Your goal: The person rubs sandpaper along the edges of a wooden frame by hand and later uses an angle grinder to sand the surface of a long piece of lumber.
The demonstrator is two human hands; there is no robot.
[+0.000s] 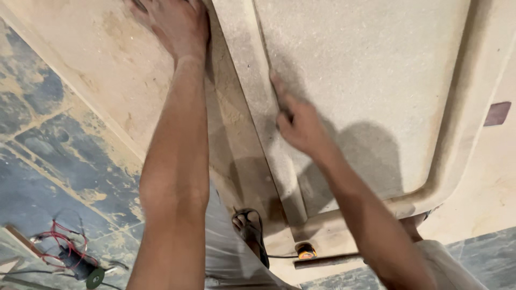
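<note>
Two hands of mine are on one big pale board (371, 80). The board is dusty and has a raised flat middle with a round-cornered groove cut around it. It lies in front of me and fills most of what I see, with the tiled floor (37, 161) off to my left side.

My right hand (298, 123) is at the long groove (271, 134) that runs down beside the raised part. My fingers (278, 86) are close together, almost shut, and I think they pinch a small bit of rubbing paper, but it is too blurry to be sure. One fingertip points up along the groove and presses on it.

My left hand (177, 24) lies open and flat on the smooth part of the board, higher up, next to the groove. It holds nothing. It just pushes down.

To do this well, I think I should keep the left hand pressing hard so the board does not slide, and rub along the groove in long, even lines, staying inside the edge.

Near my feet I see my sandal (250, 228) and a small yellow and black tape measure (306, 250) on the board's near edge. Far left on the floor are red wires (62, 241) and a small dark tool with a green disc (94, 278).
</note>
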